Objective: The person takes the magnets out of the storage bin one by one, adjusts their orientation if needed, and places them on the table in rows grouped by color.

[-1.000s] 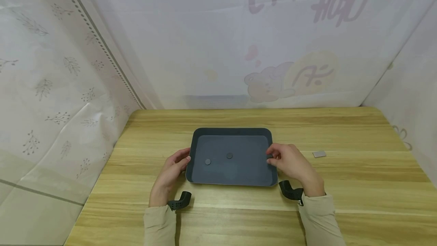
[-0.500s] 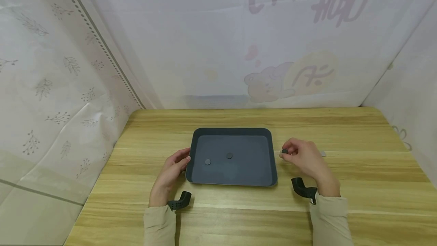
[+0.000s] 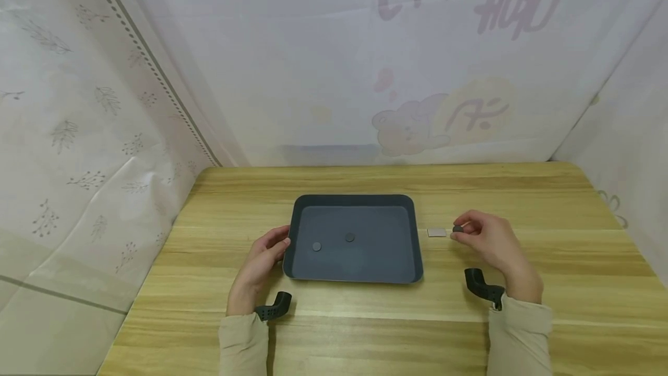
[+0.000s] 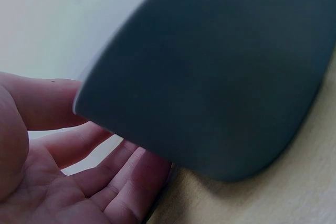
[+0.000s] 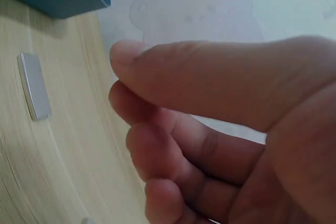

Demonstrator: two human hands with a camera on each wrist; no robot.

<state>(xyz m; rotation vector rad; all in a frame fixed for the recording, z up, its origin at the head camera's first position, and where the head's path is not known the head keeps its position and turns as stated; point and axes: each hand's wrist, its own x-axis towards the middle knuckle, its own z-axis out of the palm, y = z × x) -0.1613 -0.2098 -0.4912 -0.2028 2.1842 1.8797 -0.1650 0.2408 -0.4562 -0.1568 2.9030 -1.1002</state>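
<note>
A wooden desk (image 3: 365,332) carries a dark tray (image 3: 365,263); a small grey block (image 3: 436,232) lies flat near its right edge.

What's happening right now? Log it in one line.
left hand: grips tray; right hand: pinches dark disc; tray: two discs inside; table: flat grey block beside tray

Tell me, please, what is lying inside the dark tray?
Inside the dark tray lie a paler disc and a darker disc, both small and round, not touching. The table under the tray is covered, so anything there cannot be seen.
</note>
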